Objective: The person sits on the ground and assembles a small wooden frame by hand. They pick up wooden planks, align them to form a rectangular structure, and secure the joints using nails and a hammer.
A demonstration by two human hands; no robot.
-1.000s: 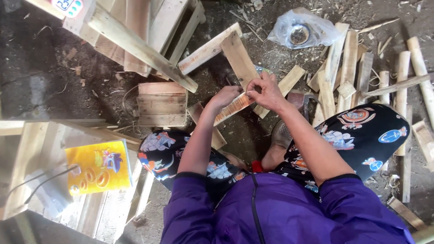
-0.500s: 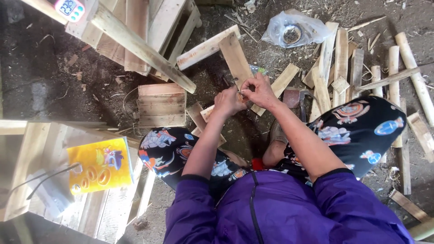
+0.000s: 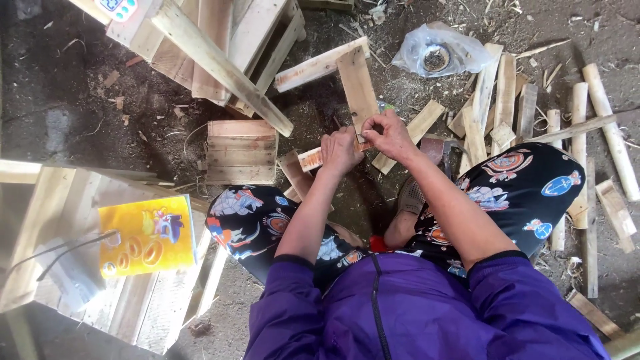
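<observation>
My left hand (image 3: 340,150) and my right hand (image 3: 388,135) meet over a short wooden slat (image 3: 311,159) that lies across the end of a longer upright plank (image 3: 357,83). The left hand presses on the slat. The right hand's fingers pinch something small at the joint; what it is cannot be made out. A second plank (image 3: 320,65) lies joined to the upright one's far end. I sit on the dirt floor with knees apart in patterned trousers.
A small slatted crate (image 3: 241,152) stands left of the hands. Larger wooden frames (image 3: 220,47) lie behind it. A clear plastic bag with a round tin (image 3: 437,57) rests at the back. Loose offcuts (image 3: 507,100) and poles (image 3: 607,127) lie right. A yellow box (image 3: 147,235) sits on a pallet at left.
Both hands have stayed together at the slat, with the fingers shifting slightly. The view has shifted a little; the wood pieces have not moved.
</observation>
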